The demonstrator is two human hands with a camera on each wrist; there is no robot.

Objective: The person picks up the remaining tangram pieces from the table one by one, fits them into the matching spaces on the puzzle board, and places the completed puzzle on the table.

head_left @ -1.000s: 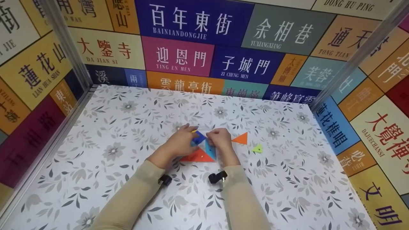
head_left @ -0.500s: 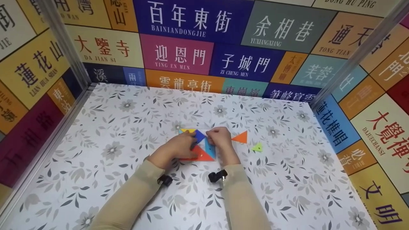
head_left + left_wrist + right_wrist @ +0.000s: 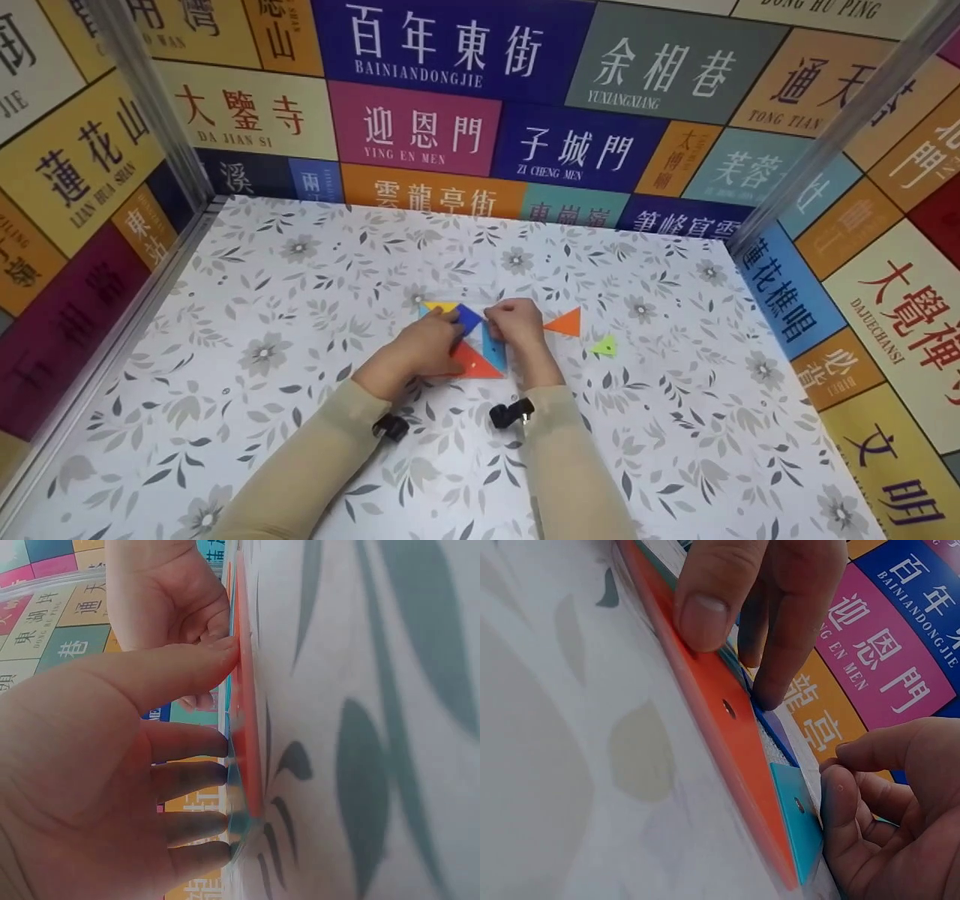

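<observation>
Several flat tangram pieces lie fitted together in the middle of the table in the head view. The large red triangle (image 3: 480, 365) forms the near side; a light blue piece (image 3: 492, 346) lies at its right, and a dark blue piece (image 3: 469, 319) and a yellow piece (image 3: 439, 306) lie beyond. My left hand (image 3: 420, 346) rests its fingertips on these pieces, its thumb (image 3: 707, 619) touching the red triangle. Beside the light blue piece is my right hand (image 3: 517, 326), fingers curled and thumb meeting forefinger. No piece shows in it. My left hand hides part of the assembly.
An orange triangle (image 3: 568, 322) lies just right of my right hand, with a small lime green triangle (image 3: 606, 346) farther right. A floral cloth (image 3: 360, 465) covers the table. Panels printed with place names (image 3: 424, 127) stand along the back and sides.
My left hand has drawn back slightly from the dark blue piece, uncovering more of it and the yellow piece; its thumb has moved down onto the red triangle. My right hand stays put.
</observation>
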